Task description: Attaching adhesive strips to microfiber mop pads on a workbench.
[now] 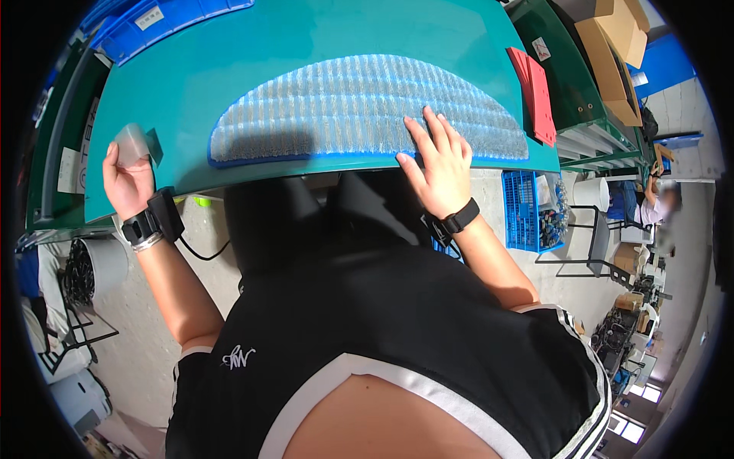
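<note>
A half-round fabric pad (359,103), striped grey and pale blue with a blue border, lies flat with its straight side along the near table edge. My right hand (442,164) rests on the right part of the pad, fingers stretched and somewhat apart, holding nothing. Over the table's left end, my left hand (128,180) is closed on a translucent plastic piece (132,145), held up between thumb and fingers. The exact kind of that piece is too blurred to tell. Both wrists wear black straps.
The green table (336,30) carries red flat pieces (533,96) at its right edge and a blue bin (164,27) at the far left. An open cardboard box (608,61) stands beyond the right side. On the floor, a blue basket (521,214) holds bagged items. Another person (661,210) is far right.
</note>
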A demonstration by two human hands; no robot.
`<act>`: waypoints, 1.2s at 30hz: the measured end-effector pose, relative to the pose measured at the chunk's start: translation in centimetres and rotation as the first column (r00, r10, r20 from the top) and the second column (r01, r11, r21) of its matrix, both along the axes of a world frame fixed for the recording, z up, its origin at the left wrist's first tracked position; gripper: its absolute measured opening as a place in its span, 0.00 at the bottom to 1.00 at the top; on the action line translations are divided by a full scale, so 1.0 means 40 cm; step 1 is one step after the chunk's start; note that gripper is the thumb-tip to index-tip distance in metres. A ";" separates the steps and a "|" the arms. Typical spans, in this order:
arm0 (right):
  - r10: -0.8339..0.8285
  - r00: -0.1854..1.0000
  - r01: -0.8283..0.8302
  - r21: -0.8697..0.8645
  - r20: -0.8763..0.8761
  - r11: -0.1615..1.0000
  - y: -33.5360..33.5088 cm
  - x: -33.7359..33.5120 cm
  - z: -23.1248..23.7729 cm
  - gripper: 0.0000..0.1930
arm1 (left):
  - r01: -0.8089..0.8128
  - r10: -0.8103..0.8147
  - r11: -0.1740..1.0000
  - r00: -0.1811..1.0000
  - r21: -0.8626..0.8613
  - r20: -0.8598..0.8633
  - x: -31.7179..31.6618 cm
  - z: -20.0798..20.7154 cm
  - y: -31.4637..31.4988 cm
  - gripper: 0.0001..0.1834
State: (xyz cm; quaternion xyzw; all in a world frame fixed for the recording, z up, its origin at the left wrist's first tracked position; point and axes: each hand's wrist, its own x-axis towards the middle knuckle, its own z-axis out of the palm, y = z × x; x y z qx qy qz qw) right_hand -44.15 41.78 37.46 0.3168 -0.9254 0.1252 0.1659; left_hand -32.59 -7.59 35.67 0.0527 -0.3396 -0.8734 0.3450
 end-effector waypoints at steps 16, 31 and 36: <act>0.032 0.999 -0.032 -0.026 0.012 0.999 0.020 0.008 0.001 0.27 | 0.025 -0.024 0.999 1.000 -0.046 0.018 -0.015 -0.012 -0.003 0.05; 0.088 0.996 -0.087 -0.027 0.023 0.996 0.013 -0.035 0.007 0.27 | -0.005 0.009 0.995 0.999 -0.099 0.043 -0.025 -0.010 -0.001 0.06; 0.070 0.997 -0.070 -0.025 0.009 0.997 0.009 -0.024 0.004 0.27 | -0.093 0.092 0.984 0.996 -0.150 -0.018 -0.010 0.003 0.031 0.06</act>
